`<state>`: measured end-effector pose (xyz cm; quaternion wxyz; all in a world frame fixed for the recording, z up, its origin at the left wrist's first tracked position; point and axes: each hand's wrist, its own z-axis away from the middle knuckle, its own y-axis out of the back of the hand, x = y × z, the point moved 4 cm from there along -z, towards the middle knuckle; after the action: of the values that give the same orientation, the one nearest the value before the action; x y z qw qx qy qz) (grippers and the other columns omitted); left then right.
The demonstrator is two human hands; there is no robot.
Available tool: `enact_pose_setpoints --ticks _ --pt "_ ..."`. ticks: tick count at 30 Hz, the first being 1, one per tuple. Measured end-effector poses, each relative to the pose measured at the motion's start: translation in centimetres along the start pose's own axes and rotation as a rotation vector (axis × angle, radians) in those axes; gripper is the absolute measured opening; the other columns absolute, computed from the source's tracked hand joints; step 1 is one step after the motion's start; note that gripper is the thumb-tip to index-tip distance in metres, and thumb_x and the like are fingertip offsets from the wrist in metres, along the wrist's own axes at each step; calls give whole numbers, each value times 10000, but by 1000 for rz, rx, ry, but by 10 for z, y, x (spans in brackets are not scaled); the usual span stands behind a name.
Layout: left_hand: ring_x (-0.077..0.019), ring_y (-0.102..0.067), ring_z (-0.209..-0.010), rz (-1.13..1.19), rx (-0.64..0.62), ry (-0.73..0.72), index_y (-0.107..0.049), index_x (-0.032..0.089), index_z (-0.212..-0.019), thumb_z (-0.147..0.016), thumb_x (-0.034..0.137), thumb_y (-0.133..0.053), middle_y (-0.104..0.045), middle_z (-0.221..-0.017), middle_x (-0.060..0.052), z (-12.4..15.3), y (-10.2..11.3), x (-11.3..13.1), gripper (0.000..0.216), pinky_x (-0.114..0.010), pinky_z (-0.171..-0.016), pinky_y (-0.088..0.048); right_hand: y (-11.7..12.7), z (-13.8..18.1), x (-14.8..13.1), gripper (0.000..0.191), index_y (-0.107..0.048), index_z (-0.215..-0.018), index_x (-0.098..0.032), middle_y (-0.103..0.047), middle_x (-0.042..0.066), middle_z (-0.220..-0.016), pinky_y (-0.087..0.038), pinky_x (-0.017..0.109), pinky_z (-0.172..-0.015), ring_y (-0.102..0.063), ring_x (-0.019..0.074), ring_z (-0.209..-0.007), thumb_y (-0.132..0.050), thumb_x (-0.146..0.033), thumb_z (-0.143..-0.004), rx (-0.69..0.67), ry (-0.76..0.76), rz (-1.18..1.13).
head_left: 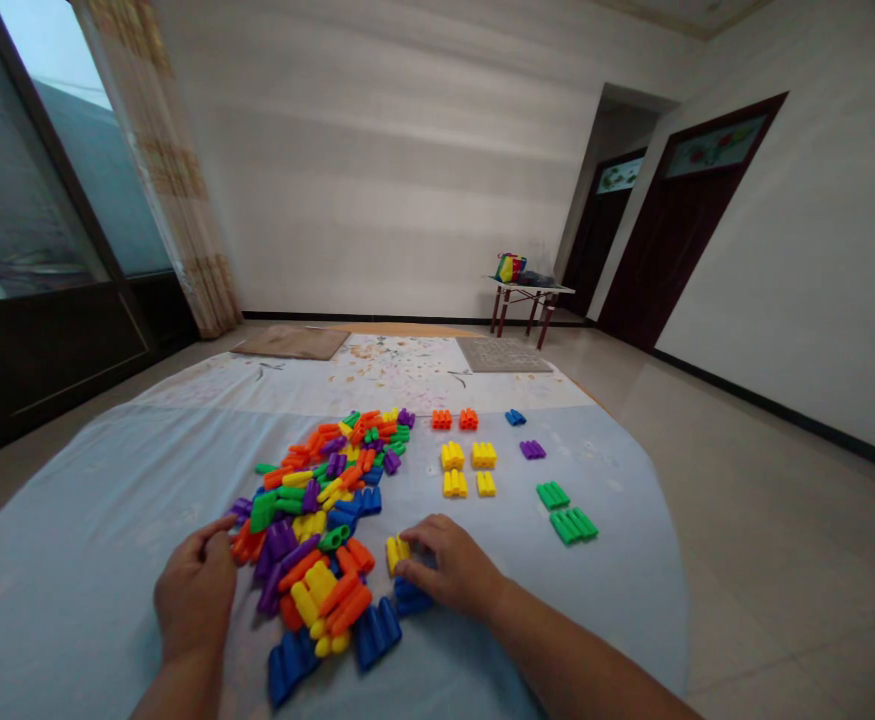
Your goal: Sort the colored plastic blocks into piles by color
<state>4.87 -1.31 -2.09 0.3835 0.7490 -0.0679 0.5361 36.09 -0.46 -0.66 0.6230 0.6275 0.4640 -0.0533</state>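
Observation:
A heap of mixed plastic building pieces (309,500) in orange, yellow, green, purple and blue lies on the cloth. My right hand (452,565) pinches a yellow building piece (396,554) at the right side of the heap, just above a blue piece (411,597). At the heap's left edge, my left hand (198,590) has its fingers curled in beside orange pieces (248,542); whatever they hold, if anything, is hidden. Sorted by colour to the right are yellow pieces (454,484), orange pieces (468,419), green pieces (573,525), a purple piece (533,450) and a blue piece (515,418).
A pale blue cloth (587,640) covers the near part of the round table, and a floral cover (407,375) the far part. A brown mat (293,342) and a grey mat (504,355) lie at the far edge. Beyond stands a small table (534,289) with bags.

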Motion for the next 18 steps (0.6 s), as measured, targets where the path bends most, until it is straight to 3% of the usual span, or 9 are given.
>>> enact_pose_setpoints --ticks 4,12,15,18 --pt "-168 -536 -632 -18 -12 6 -654 216 -993 -725 355 -427 -605 -686 -1 -1 0 2 378 -275 -573 -379 -5 -4 -4 508 -626 -1100 -193 -620 85 -1002 -441 319 -803 -566 217 -929 -652 -542 -732 -40 -139 126" --pt "-204 -581 -727 -59 -24 3 -653 244 -985 -728 406 -419 -635 -732 -13 -10 -1 -4 383 -294 -618 -410 -10 -14 -7 447 -626 -1105 -212 -630 79 -972 -468 336 -742 -599 234 -875 -643 -398 -699 -37 -231 167" --pt "-220 -589 -721 -79 -6 3 -661 256 -980 -726 424 -411 -647 -766 -19 -14 -3 -11 394 -308 -601 -422 11 -10 2 439 -618 -1118 -197 -639 69 -965 -470 305 -740 -593 199 -834 -648 -343 -705 87 -204 94" --pt "-217 -584 -628 -86 8 11 -659 273 -981 -734 449 -405 -640 -702 -5 -19 -6 -23 395 -312 -539 -426 49 -1 26 358 -617 -1082 -167 -638 71 -979 -466 281 -762 -579 169 -813 -616 -268 -738 318 -220 72"
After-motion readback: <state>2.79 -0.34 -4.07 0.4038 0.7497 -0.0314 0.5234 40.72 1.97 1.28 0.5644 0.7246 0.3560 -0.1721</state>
